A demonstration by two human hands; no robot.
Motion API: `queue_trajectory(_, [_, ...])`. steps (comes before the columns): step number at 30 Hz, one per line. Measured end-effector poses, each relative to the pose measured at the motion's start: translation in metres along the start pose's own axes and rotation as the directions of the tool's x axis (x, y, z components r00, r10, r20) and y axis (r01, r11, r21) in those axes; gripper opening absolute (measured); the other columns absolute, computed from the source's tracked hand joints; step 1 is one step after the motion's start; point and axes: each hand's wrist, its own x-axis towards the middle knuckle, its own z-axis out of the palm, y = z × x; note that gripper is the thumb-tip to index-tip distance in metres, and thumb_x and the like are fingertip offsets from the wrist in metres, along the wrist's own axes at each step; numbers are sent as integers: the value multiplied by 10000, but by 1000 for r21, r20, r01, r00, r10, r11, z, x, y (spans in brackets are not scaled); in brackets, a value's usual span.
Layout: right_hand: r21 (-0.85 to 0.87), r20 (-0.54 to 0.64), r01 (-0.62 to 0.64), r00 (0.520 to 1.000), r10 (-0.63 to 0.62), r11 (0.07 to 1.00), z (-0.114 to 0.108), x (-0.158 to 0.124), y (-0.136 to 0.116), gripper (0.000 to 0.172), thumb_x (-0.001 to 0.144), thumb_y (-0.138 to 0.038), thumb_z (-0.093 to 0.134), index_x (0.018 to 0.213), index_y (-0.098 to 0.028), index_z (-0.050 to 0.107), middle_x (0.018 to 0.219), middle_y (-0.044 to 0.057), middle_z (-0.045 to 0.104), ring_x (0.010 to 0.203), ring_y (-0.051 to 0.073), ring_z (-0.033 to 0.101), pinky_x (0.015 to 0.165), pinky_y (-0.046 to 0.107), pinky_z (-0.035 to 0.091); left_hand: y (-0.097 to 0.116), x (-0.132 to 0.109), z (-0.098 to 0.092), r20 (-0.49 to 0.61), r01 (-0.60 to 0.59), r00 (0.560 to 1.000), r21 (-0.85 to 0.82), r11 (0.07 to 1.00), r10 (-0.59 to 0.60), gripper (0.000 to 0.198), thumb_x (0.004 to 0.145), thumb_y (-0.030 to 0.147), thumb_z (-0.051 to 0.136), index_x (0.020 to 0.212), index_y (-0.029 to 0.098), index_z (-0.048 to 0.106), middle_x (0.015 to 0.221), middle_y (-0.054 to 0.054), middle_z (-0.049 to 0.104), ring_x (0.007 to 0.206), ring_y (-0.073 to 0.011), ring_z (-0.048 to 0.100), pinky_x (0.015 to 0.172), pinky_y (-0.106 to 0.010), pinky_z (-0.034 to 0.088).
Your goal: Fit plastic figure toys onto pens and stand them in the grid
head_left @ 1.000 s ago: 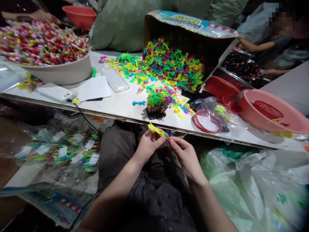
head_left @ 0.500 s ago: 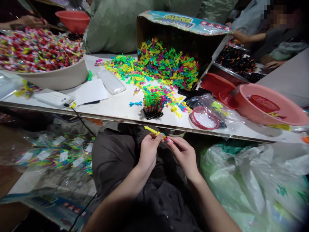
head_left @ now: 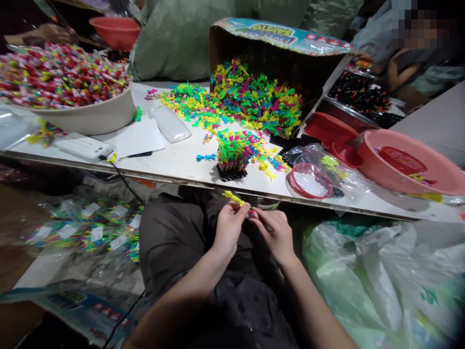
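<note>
Above my lap, just in front of the table edge, my left hand pinches a small yellow plastic toy between thumb and fingers. Close beside it, my right hand pinches a small red and pink wrapped piece that meets the toy's lower end. The fingertips hide where the two pieces join. Beyond my hands, a black perforated stand on the table holds many upright colourful toys. A large pile of similar toys spills from an open cardboard box.
On the white table are a tub of wrapped candies at left, a power bank, a red-rimmed round container and a pink basin at right. Plastic bags lie below right. People sit across the table.
The yellow toy is turned and shows less beyond my left fingers. Both hands remain close together. The view has shifted slightly, and the person's arm at upper right has moved.
</note>
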Motion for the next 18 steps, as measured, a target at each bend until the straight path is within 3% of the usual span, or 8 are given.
queue_trajectory(2, [97, 16, -182, 983, 182, 978, 3, 0, 2, 251, 729, -346, 621, 942, -222, 663, 848, 45, 672, 770, 187, 582, 746, 330, 432, 4, 6, -8, 107, -90, 992, 163, 982, 73, 261, 677, 368, 643, 747, 142, 535, 690, 0, 577, 648, -107, 540, 649, -226, 415])
queue_trajectory(4, [252, 46, -394, 917, 396, 884, 5, 1, 3, 296, 698, -395, 631, 912, -194, 670, 850, 59, 673, 796, 204, 589, 744, 330, 444, 10, 20, -23, 182, -272, 960, 405, 873, 214, 236, 734, 384, 579, 748, 149, 561, 728, -23, 590, 701, -135, 547, 684, -254, 418])
queue_trajectory(6, [421, 105, -530, 834, 541, 736, 8, 1, 5, 367, 684, -432, 624, 927, -159, 658, 844, 76, 675, 805, 216, 600, 739, 331, 451, 16, 42, -43, 217, -441, 887, 656, 613, 407, 224, 786, 370, 513, 772, 158, 586, 784, -41, 593, 783, -163, 539, 756, -293, 401])
queue_trajectory(8, [535, 145, -568, 791, 594, 626, 10, 3, 8, 422, 674, -457, 621, 941, -132, 643, 814, 84, 678, 765, 210, 605, 718, 320, 452, 19, 67, -60, 289, -488, 807, 817, 307, 514, 219, 809, 351, 483, 878, 181, 601, 911, -60, 591, 929, -200, 504, 854, -345, 348])
queue_trajectory(11, [598, 143, -543, 796, 588, 590, 12, 6, 13, 431, 665, -472, 622, 920, -125, 629, 781, 78, 674, 683, 172, 586, 673, 288, 444, 20, 97, -72, 420, -485, 787, 874, 31, 452, 276, 821, 363, 467, 1041, 238, 577, 1105, -73, 542, 1079, -234, 427, 895, -399, 293])
queue_trajectory(13, [638, 116, -502, 812, 572, 584, 12, 8, 14, 429, 682, -472, 611, 947, -135, 593, 747, 64, 668, 673, 157, 574, 645, 263, 438, 18, 105, -72, 464, -493, 793, 869, -32, 396, 294, 848, 355, 413, 1090, 271, 559, 1141, -67, 533, 1098, -234, 419, 886, -417, 287])
queue_trajectory(15, [686, 93, -469, 815, 572, 557, 11, 9, 14, 441, 700, -469, 602, 997, -150, 534, 715, 52, 661, 630, 135, 559, 567, 221, 420, 14, 104, -73, 488, -515, 785, 856, -36, 380, 327, 879, 324, 329, 1127, 292, 539, 1146, -57, 544, 1091, -224, 433, 879, -421, 292])
queue_trajectory(18, [755, 139, -457, 813, 566, 471, 11, 11, 14, 463, 694, -479, 612, 1005, -171, 459, 692, 42, 652, 403, 56, 418, 375, 157, 278, 3, 103, -86, 577, -621, 727, 784, -4, 373, 397, 887, 303, 238, 1169, 279, 516, 1181, -42, 544, 1115, -215, 432, 885, -404, 318])
